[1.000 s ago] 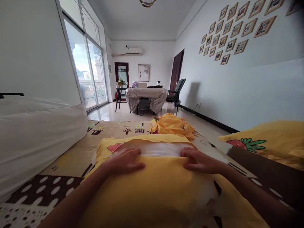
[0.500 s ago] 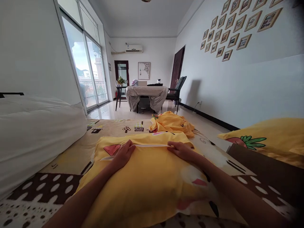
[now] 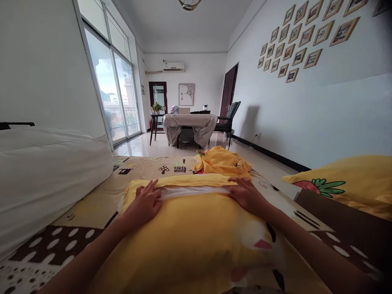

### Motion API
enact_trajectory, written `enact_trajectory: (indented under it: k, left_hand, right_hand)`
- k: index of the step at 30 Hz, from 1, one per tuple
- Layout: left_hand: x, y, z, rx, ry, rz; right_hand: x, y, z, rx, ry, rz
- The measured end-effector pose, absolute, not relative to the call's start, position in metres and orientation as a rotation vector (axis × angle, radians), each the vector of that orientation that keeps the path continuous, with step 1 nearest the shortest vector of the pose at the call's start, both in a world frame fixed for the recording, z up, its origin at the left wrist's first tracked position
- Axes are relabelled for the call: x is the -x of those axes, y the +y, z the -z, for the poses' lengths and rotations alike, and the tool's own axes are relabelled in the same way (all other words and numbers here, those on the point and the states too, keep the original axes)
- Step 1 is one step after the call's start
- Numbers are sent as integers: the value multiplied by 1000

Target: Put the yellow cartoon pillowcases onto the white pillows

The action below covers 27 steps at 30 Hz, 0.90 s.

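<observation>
Looking down at a plump yellow pillowcase (image 3: 190,232), lying on a patterned bed sheet (image 3: 92,212) directly ahead, printed with a pale motif (image 3: 254,234) towards the right side. Gapes along the far side, showing a strip of white inner fabric (image 3: 196,190) beneath a yellow flap (image 3: 190,179). At the left end of that gap, resting a left hand (image 3: 147,202) with fingers parted; at the right end, meeting the rim with a right hand (image 3: 248,196), fingers bent and apart. Cannot tell from here whether pinching cloth in either. Most likely at the stage of arranging the opening, with the white not yet covered. Would next seem to call for catching both edges at matching points, pulling evenly, and smoothing the flap without dragging the white along. Beyond the flap, near the right hand, see a crumpled orange-yellow cloth (image 3: 222,159); farther right, a second yellow pillow (image 3: 364,173) beside a brown panel (image 3: 339,216); leftward, a white padded form (image 3: 52,175); past the sheet, a draped table (image 3: 190,119) and a dark armchair (image 3: 228,119).
</observation>
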<state>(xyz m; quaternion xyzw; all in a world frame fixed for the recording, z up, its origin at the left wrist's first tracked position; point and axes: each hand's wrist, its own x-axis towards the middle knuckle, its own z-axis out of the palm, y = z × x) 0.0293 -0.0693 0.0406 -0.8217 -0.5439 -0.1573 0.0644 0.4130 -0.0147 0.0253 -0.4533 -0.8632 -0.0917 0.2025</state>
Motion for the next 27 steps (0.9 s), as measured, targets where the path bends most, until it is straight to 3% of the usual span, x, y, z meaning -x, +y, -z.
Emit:
enact_trajectory:
  k: [7, 16, 27]
  left_hand:
    - [-20, -54, -23, 2353, -2084, 812]
    - [5, -57, -42, 2822, -1966, 579]
    - [-10, -43, -37, 2304, -2055, 773]
  right_hand:
    - [-426, 6, -11, 1340, -2454, -57]
    - [-440, 9, -13, 1417, -2165, -239]
    - [-426, 19, -14, 1949, -1878, 250]
